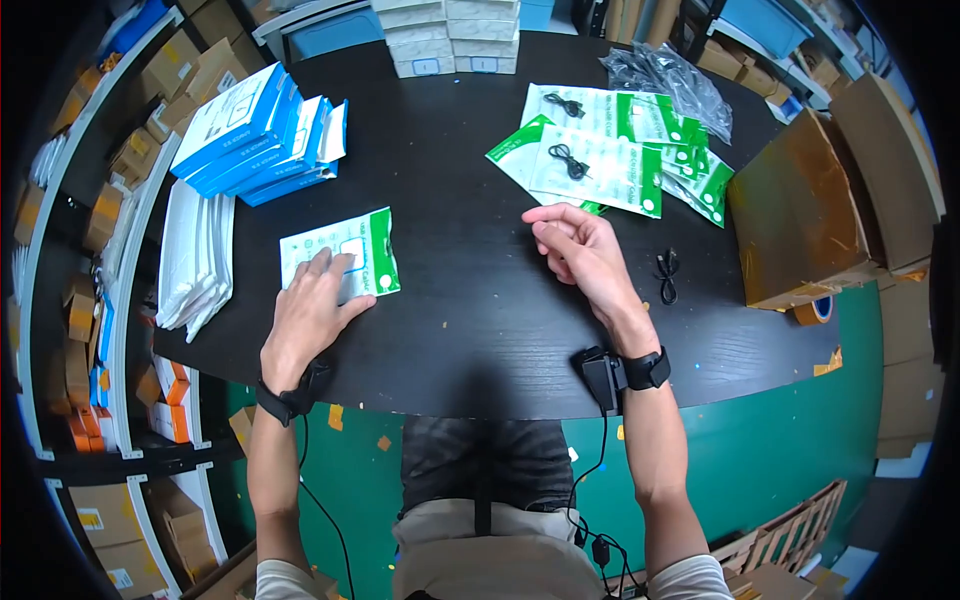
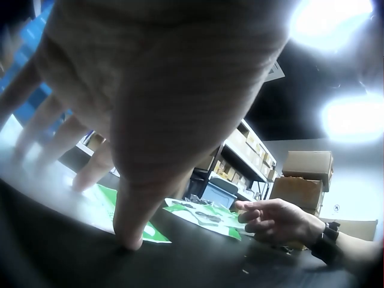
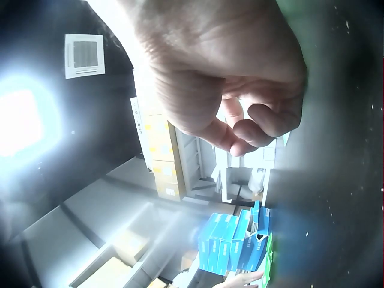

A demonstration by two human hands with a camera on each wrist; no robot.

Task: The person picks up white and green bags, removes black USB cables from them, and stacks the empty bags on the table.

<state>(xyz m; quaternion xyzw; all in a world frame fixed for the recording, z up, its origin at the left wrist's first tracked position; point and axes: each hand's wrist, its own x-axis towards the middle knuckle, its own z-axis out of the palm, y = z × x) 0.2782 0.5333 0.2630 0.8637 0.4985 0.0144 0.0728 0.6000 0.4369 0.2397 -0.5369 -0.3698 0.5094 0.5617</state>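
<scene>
On the left part of the dark table lies a white-and-green plastic packet (image 1: 382, 250). My left hand (image 1: 312, 308) rests on it with fingers spread and thumb at its lower edge; the left wrist view shows the fingertips pressing down. Over the right part of the table is my right hand (image 1: 590, 262), its fingers loosely curled and the index pointing left, with nothing in it. Just beyond it lie several similar packets (image 1: 610, 178), the upper two with a coiled black cable (image 1: 568, 162) on top. A loose black cable (image 1: 667, 277) lies to the right of that hand.
Blue-and-white boxes (image 1: 232, 130) stand stacked at the left, behind white envelopes (image 1: 195, 262). White boxes (image 1: 484, 38) are piled at the far edge. At the right stand an open cardboard box (image 1: 805, 215) and a tape roll (image 1: 815, 311); crumpled clear plastic (image 1: 670, 85) lies behind the packets.
</scene>
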